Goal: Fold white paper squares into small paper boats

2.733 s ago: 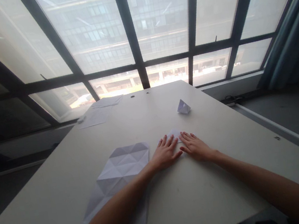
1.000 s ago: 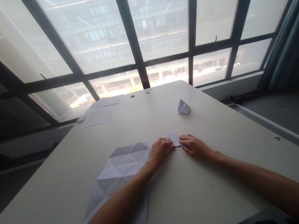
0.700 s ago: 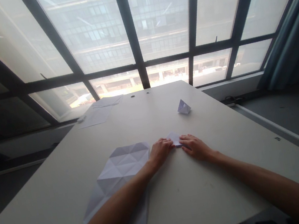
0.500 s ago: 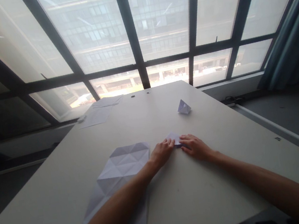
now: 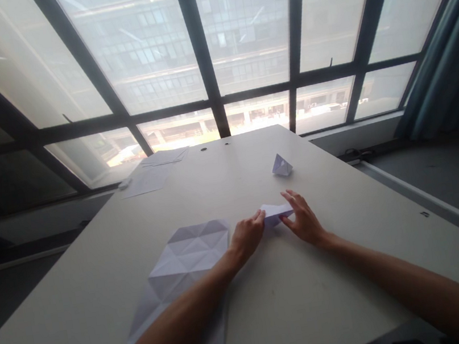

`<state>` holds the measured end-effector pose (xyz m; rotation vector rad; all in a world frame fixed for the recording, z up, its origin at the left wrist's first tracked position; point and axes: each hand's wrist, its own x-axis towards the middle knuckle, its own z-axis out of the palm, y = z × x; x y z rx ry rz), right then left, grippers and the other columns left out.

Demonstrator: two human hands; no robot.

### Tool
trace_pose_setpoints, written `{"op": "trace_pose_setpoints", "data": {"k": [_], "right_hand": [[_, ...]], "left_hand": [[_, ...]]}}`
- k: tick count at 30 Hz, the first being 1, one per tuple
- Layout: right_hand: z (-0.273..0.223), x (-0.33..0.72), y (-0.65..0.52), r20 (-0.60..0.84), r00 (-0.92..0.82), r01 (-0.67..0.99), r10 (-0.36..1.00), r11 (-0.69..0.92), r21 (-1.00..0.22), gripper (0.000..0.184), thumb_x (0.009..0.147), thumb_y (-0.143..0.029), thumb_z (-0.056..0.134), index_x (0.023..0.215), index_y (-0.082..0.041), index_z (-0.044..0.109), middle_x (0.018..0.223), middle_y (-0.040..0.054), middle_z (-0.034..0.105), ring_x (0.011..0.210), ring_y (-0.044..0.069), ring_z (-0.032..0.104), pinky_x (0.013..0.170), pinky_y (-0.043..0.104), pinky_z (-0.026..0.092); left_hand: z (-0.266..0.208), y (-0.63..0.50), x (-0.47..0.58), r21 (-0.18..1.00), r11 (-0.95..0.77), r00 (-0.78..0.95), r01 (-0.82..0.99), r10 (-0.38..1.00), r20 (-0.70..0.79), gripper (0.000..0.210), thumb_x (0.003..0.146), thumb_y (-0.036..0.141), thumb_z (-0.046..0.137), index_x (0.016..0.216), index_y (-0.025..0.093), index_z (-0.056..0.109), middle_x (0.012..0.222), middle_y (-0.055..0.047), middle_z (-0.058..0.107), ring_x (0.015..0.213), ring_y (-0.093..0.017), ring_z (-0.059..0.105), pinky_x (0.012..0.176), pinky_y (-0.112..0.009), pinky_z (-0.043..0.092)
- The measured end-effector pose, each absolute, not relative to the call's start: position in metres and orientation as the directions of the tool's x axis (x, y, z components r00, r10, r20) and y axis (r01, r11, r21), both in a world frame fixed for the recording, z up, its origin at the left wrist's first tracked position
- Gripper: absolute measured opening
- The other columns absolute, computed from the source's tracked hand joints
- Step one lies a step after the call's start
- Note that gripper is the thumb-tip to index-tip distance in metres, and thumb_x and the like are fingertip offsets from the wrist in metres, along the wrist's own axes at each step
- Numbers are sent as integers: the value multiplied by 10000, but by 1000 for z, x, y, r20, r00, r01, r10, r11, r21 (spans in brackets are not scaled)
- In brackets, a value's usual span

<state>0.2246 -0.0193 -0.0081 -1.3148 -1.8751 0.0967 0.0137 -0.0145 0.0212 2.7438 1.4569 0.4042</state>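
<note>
We hold a small folded paper piece (image 5: 276,213) between both hands near the centre of the counter (image 5: 317,297). Our left hand (image 5: 248,236) is curled, its fingertips pinching the piece's left corner; our right hand (image 5: 303,219) is half open, thumb tucked under the right edge and fingers spread above it, so the piece sits slightly raised off the counter rather than flat. We judge the step in hand to be the opening or re-seating of a flap on this piece, partway through a fold. The next move calls for a steady pinch on the left corner while the right fingers guide the free edge to its line, then firm pressure along the crease. At 9 o'clock from the left hand, just beside the wrist, lies a large creased sheet (image 5: 185,276) marked with triangular fold lines; the left forearm crosses its near corner. At 12 o'clock from the right hand, well apart, stands a finished paper pyramid (image 5: 281,165). At 11 o'clock, near the far edge, lie flat loose sheets (image 5: 155,168).
</note>
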Motion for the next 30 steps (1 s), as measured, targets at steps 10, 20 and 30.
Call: {"op": "trace_pose_setpoints", "data": {"k": [10, 20, 30], "right_hand": [[-13, 227, -12, 547, 93, 532, 832, 423, -734, 798, 837, -385, 569, 1506, -195, 178, 1382, 195, 453, 1107, 294, 561, 902, 465, 499], [-12, 226, -17, 429, -75, 461, 900, 412, -786, 418, 915, -372, 485, 1282, -183, 551, 821, 39, 715, 639, 180, 656, 615, 285, 530], [-12, 230, -14, 496, -12, 259, 868, 482, -837, 348, 903, -292, 471, 1139, -182, 703, 849, 64, 651, 606, 141, 574, 529, 274, 506]], "left_hand": [[12, -7, 12, 573, -534, 264, 621, 832, 488, 347, 954, 266, 460, 1215, 164, 663, 1162, -105, 692, 1007, -236, 689, 880, -317, 524], [5, -3, 16, 968, -252, 42, -8, 967, 252, 510, 848, 439, 613, 1228, 101, 649, 903, -52, 737, 774, -187, 673, 726, -359, 600], [2, 3, 15, 983, -80, 287, -166, 950, 126, 497, 792, 321, 681, 1236, 102, 640, 1071, -86, 700, 904, -207, 664, 900, -452, 546]]}}
